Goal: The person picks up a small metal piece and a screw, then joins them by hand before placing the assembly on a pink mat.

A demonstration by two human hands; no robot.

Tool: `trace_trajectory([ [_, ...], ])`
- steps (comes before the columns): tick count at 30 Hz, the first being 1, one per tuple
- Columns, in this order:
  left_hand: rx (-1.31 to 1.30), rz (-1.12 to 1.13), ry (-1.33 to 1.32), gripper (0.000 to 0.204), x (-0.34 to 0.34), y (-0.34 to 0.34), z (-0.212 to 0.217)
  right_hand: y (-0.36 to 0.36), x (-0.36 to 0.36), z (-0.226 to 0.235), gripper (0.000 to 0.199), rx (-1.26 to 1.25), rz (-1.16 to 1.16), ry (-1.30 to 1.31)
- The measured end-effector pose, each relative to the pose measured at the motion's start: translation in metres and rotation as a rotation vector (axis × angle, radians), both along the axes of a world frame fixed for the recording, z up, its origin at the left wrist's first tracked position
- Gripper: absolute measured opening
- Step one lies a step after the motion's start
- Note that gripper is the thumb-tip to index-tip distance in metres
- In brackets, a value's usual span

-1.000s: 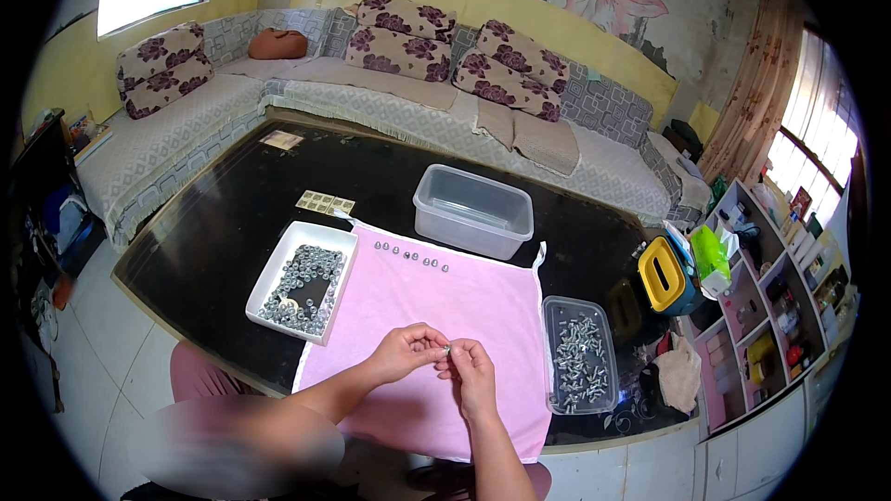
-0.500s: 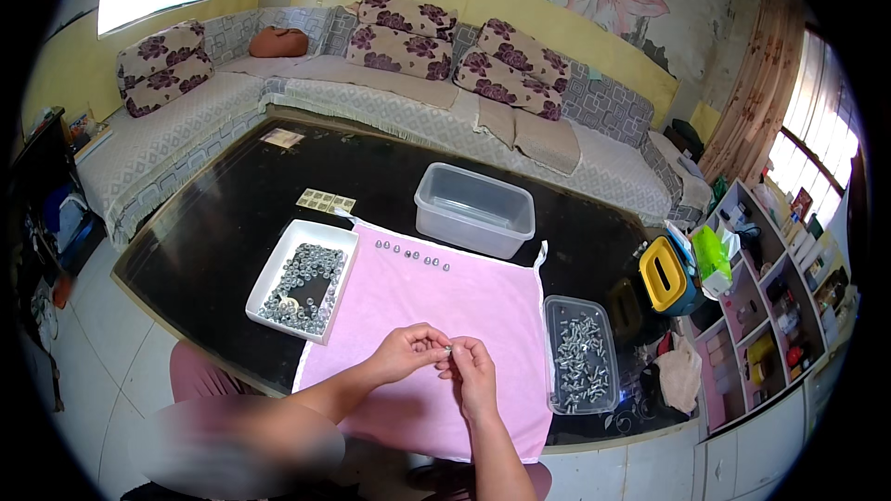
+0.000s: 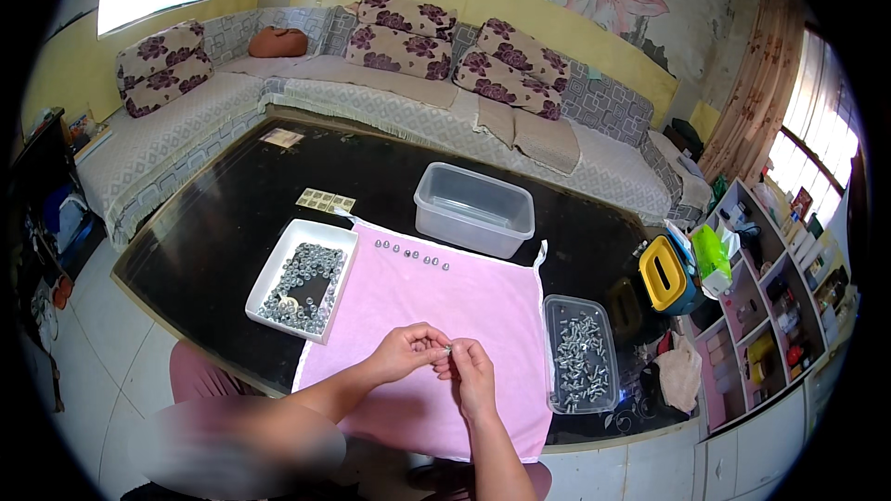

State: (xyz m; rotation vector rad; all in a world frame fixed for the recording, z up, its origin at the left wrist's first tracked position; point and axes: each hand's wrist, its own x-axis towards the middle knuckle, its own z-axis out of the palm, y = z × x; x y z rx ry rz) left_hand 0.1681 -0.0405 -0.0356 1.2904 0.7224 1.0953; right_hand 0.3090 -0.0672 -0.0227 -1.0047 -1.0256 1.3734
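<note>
My left hand (image 3: 405,354) and my right hand (image 3: 474,378) meet over a pink cloth (image 3: 399,289). Both are closed, their fingertips pinching a small silver metal fastener (image 3: 449,349) between them. The fingers cover most of it, so a bolt, a nut or both together cannot be told apart. Farther up the cloth stands a slanting row of several small metal fasteners (image 3: 409,254). Left of the cloth, a white tray (image 3: 259,301) holds many loose metal nuts (image 3: 311,269). On the right, a clear plastic tray (image 3: 610,359) contains a heap of silver bolts (image 3: 581,353).
An empty clear plastic tub (image 3: 475,234) stands on the black table (image 3: 213,213) beyond the cloth. A flat patterned card (image 3: 326,200) lies behind the white tray. Toward the right are a yellow-topped tissue box (image 3: 663,274) and a shelf unit (image 3: 742,380). A sofa (image 3: 390,97) runs behind the table.
Both hands stay in nearly the same place, with only a slight shift of the fingers around the fastener. The trays and the row on the cloth look unchanged.
</note>
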Motion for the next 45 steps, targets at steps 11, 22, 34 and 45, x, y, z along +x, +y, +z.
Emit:
trace_trajectory([
  [11, 0.008, -0.031, 0.033, 0.014, -0.002, 0.001, -0.001, 0.0, 0.006, -0.005, 0.029, -0.015, 0.094, 0.002],
  [22, -0.009, -0.03, -0.039, 0.014, -0.001, -0.001, 0.002, 0.001, 0.0, -0.006, 0.028, 0.017, 0.038, -0.009],
  [34, 0.012, -0.001, 0.111, 0.011, -0.001, -0.003, 0.003, -0.001, 0.004, -0.011, 0.03, 0.011, 0.04, -0.106],
  [45, -0.016, -0.023, 0.159, 0.011, -0.001, -0.005, 0.001, -0.003, 0.007, -0.006, 0.036, -0.013, 0.058, -0.091],
])
